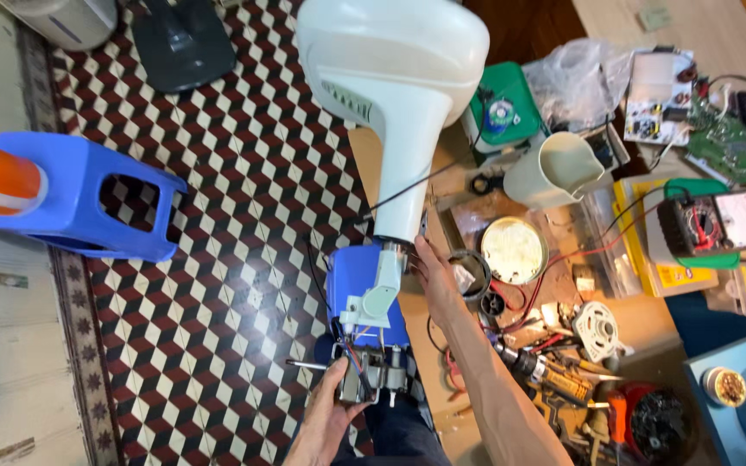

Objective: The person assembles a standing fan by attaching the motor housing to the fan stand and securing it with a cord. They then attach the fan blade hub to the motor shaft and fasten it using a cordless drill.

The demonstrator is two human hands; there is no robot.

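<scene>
Fan housing [390, 95], white, bulbous at the far end, tapering down a neck toward the near edge; long axis running far to near, ending at a pale plastic bracket [379, 293] over a blue block [357, 280]. Right hand [436, 280] flat against the right side of the neck's lower end, fingers extended and close together, pressing rather than wrapping. Left hand [331, 406] lower and nearer, fingers curled around the small motor assembly [363, 375] with its red and blue wires, directly below the bracket on the same axis. Housing thus far of both hands, right hand nearer to it. Off to the right, cluttered workbench [641, 315]: multimeter [717, 223], cream jug [559, 168], round tin [514, 250]. Blue stool [88, 207] left on the chequered floor [218, 259].
</scene>
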